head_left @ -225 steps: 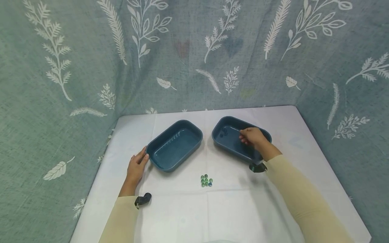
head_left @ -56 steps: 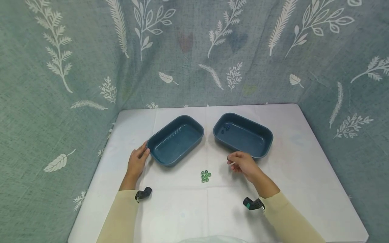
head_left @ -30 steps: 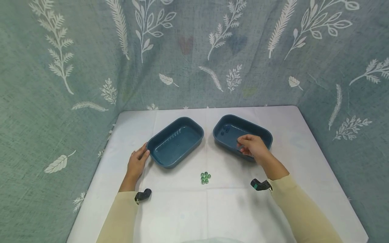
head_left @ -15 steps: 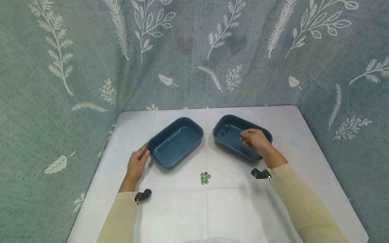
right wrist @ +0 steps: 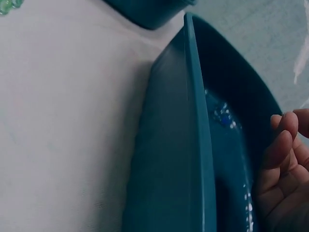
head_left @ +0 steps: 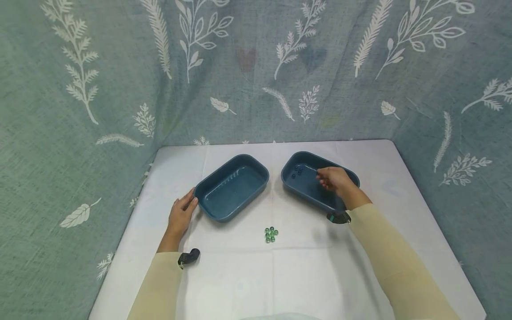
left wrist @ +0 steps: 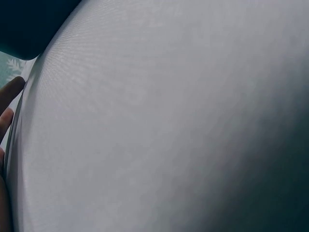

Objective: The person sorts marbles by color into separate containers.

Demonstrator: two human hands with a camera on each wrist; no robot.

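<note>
My left hand (head_left: pixel 181 216) lies at the near-left end of the left blue tray (head_left: pixel 213 216), with relaxed fingers right at its outer wall. In the left wrist view its fingers (left wrist: pixel 10 92) show just below that tray's corner. Over the right blue tray (head_left: pixel 304 198) is my right hand (head_left: pixel 335 180), thumb and fingertips pinched together. A small blue marble is held there, mostly hidden by the fingers. Several blue marbles (head_left: pixel 294 176) lie at the left end of the right tray. In the right wrist view, my fingertips (right wrist: pixel 285 140) hang inside the tray's walls.
Several green glass marbles (head_left: pixel 272 234) sit in a cluster on the white cloth (head_left: pixel 236 275), in front of the trays. The left tray holds nothing visible. A leaf-patterned curtain (head_left: pixel 256 89) encloses the table's back and sides.
The blue marble beside the green cluster has been picked up. My right hand has carried it from in front of the right tray to over its inside. The left hand has stayed put.
</note>
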